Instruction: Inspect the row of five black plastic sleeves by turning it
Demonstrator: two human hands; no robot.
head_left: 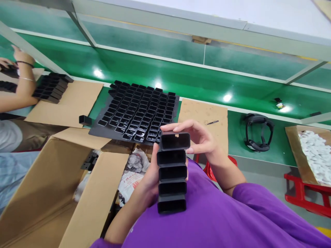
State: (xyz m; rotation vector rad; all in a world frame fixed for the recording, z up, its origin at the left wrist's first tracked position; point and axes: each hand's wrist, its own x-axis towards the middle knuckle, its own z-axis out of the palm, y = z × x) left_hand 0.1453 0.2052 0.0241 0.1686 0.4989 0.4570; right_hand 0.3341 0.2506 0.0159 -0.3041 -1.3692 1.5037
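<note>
Here, the person's two hands hold a stack of five black rectangular sleeves close to the chest, near the centre of the view. The left hand supports the stack from its left side, forearm rising from the lower left, fingers curled behind the sleeves and mostly hidden. The right hand comes in from the right, wrist bent, and its fingers close over the top sleeve, thumb below at its right end. The open ends of the sleeves face the camera; the top one sits slightly right of the four beneath it. Purple sleeves cover both upper arms.

Beyond the stack, on the green table, lies a black tray filled with rows of like sleeves standing open end up. One single sleeve stands just left of the tray. To the near left is an open carton; crumpled wrapping shows between it and the stack. A cardboard sheet right of the tray carries a small dark tool. Farther right lies a black headset, and at the right edge a box of white pieces. At the far left, another person's hand works beside a smaller group of sleeves on cardboard.
</note>
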